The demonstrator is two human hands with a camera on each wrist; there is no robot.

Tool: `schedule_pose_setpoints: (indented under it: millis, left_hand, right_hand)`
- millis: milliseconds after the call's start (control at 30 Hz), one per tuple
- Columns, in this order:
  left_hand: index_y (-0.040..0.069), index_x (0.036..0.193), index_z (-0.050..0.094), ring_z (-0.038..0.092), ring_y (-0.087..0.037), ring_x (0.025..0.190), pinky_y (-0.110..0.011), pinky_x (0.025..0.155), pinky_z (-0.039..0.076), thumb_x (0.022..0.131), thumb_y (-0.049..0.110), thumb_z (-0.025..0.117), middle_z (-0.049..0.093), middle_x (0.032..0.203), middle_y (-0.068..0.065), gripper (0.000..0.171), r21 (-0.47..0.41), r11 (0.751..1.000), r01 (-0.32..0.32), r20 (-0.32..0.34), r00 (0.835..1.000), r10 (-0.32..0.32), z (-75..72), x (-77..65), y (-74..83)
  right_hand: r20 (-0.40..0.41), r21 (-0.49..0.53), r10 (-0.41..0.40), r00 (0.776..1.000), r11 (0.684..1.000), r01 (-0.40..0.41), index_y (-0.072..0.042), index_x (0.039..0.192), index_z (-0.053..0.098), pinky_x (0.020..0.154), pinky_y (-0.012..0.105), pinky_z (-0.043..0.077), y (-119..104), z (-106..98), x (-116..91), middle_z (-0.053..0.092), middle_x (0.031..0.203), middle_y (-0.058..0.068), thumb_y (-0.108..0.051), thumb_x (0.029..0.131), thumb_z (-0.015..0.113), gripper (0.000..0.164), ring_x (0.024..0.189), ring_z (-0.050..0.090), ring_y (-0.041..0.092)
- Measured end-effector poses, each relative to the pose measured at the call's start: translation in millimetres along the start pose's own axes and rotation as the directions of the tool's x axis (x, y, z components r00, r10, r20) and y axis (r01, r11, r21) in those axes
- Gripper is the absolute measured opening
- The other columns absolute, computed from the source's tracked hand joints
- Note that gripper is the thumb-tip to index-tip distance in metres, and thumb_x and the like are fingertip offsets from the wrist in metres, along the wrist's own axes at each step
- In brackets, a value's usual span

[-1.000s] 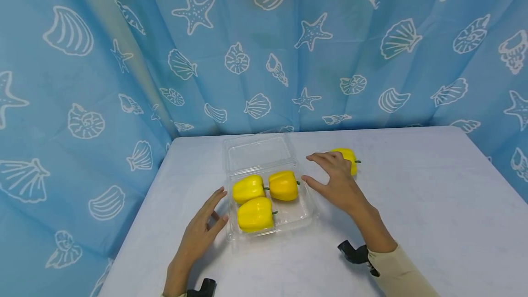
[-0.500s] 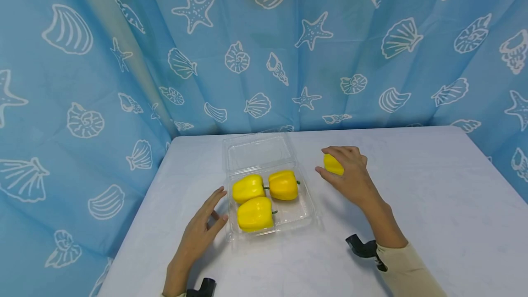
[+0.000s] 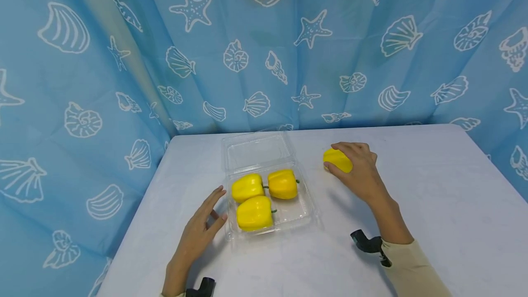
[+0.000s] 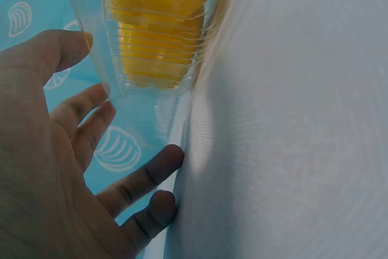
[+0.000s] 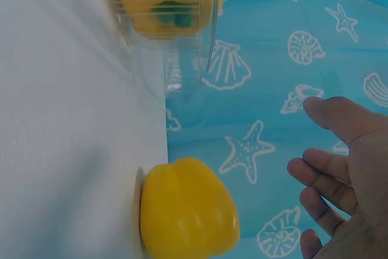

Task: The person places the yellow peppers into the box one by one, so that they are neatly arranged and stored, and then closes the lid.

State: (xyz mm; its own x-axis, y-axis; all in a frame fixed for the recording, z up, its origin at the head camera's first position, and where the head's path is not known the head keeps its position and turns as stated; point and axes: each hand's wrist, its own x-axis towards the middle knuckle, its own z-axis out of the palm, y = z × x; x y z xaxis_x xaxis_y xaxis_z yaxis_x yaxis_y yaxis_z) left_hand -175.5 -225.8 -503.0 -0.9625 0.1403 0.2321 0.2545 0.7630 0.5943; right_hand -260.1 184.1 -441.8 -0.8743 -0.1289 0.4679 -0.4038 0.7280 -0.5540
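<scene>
A clear plastic clamshell box (image 3: 294, 210) lies with its lid (image 3: 260, 152) folded back. Inside it are three yellow bell peppers (image 3: 254, 213), with green stems. My left hand (image 3: 200, 226) is beside the box's left side, fingers spread; in the left wrist view its thumb and fingertips (image 4: 100, 92) are at the clear plastic edge. Over a fourth yellow bell pepper (image 3: 337, 160), right of the box, hovers my right hand (image 3: 360, 173). The right wrist view shows that pepper (image 5: 189, 210) on the table, apart from the spread fingers (image 5: 327, 180). Its stem is hidden.
A white cloth covers the table (image 3: 433, 196). Behind and to the left hangs a blue curtain (image 3: 330, 72) with white shells and starfish. Black wrist mounts (image 3: 367, 243) sit at both wrists.
My right hand has moved right, away from the box, and is now over the loose pepper. That pepper lies where it was. My left hand stays in place.
</scene>
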Motion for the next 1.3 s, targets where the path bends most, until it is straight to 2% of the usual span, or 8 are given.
schedule_pose_setpoints:
  millis: [967,1300]
  left_hand:
    - [0.039,0.153,0.039,0.055,-0.007,0.088,-0.027,0.064,0.047,0.099,0.042,0.060,0.032,0.158,0.019,0.058,-0.012,1.000,0.012,0.003,1.000,-0.012,-0.2,0.7,-0.5]
    - [0.035,0.153,0.040,0.055,-0.008,0.088,-0.027,0.064,0.046,0.099,0.040,0.060,0.032,0.159,0.018,0.058,-0.016,1.000,0.006,0.008,1.000,-0.006,-0.4,0.5,-0.5]
  right_hand:
    - [0.027,-0.050,0.124,0.992,0.991,-0.122,-0.006,0.135,0.058,0.097,0.061,0.022,27,-10,2,0.051,0.142,0.020,-0.029,0.091,0.074,0.052,0.130,0.033,0.040]
    - [0.041,-0.053,0.147,0.988,0.988,-0.144,-0.004,0.137,0.056,0.098,0.063,0.020,35,-11,1,0.049,0.144,0.022,-0.028,0.091,0.074,0.055,0.132,0.031,0.042]
